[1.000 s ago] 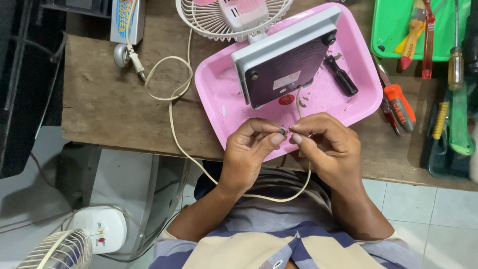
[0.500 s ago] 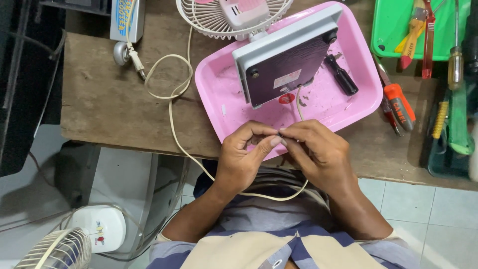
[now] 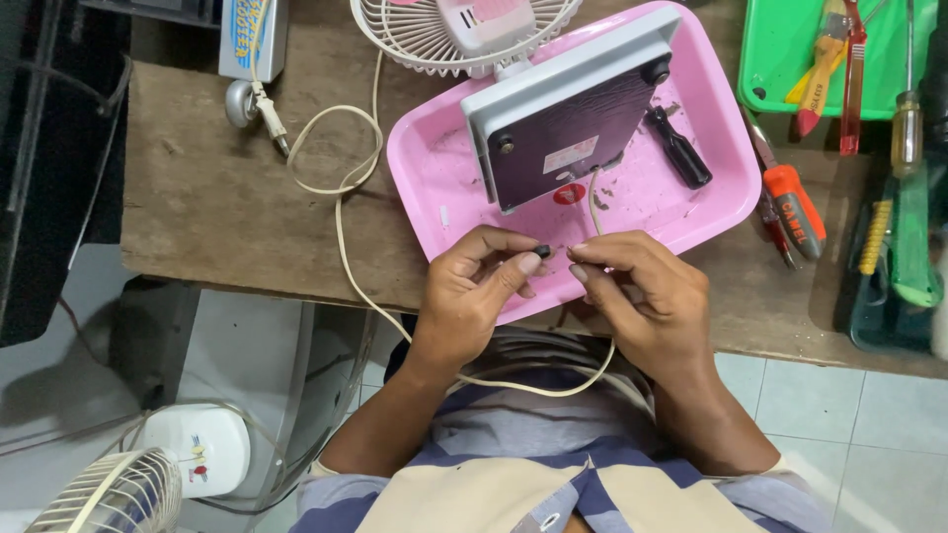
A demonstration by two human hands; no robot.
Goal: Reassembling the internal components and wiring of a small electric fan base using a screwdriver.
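A small black part (image 3: 542, 251) is pinched in the left hand (image 3: 474, 296) fingertips, just beside the right hand (image 3: 647, 296), which pinches the cream cord (image 3: 341, 237). Both hover over the pink tray's (image 3: 434, 188) near rim. One fan base (image 3: 568, 114) lies there, bearing a pale rectangular label and a red round sticker; one black-handled screwdriver (image 3: 679, 148) lies beside it.

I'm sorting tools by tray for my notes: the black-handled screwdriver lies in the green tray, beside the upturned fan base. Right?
Not quite. In the head view the black-handled screwdriver lies in the pink tray, not the green one. It does lie beside the upturned fan base.
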